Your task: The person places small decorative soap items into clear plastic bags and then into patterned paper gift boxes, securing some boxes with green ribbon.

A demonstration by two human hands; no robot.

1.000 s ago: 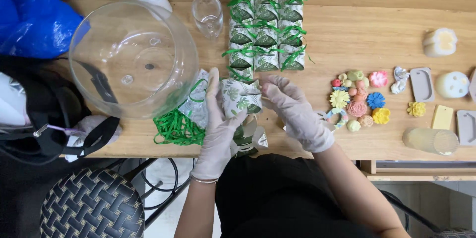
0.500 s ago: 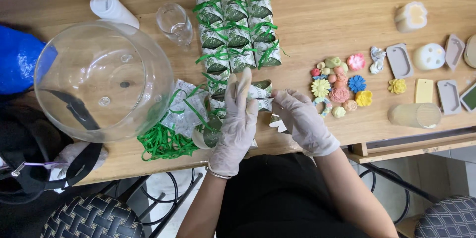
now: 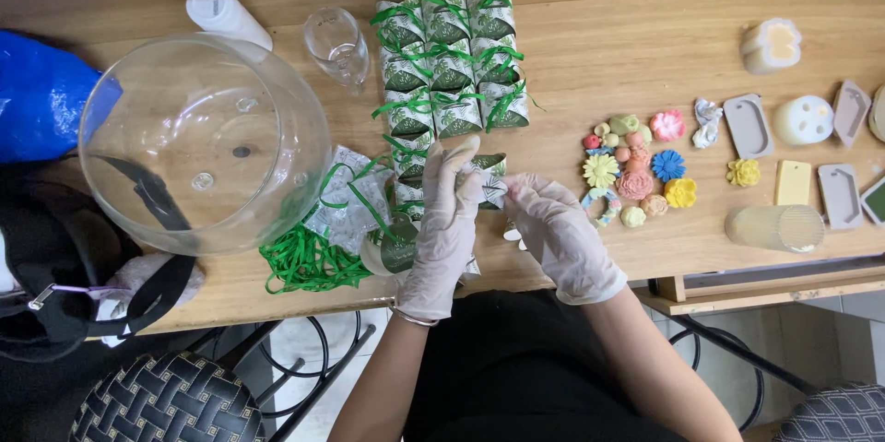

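Note:
Both my hands wear white gloves. My left hand [image 3: 446, 221] and my right hand [image 3: 553, 232] together hold a small green-and-white patterned gift box [image 3: 487, 176] over the wooden table [image 3: 636, 64]. The left fingers point upward along the box's left side; the right fingers pinch its right edge. Just beyond the box sit rows of finished wrapped boxes tied with green ribbon [image 3: 450, 59]. A pile of loose green ribbon [image 3: 306, 262] and flat patterned wrappers [image 3: 350, 202] lies left of my left hand.
A large clear glass bowl [image 3: 198, 142] stands at left, with a small glass [image 3: 336, 41] and a white bottle [image 3: 226, 13] behind it. Colourful flower-shaped soaps [image 3: 636, 170] and grey moulds [image 3: 747, 126] lie at right. A frosted cup [image 3: 774, 227] lies near the front edge.
The view has shifted slightly. My left hand has turned upright beside the box and my right hand has closed in on its right edge.

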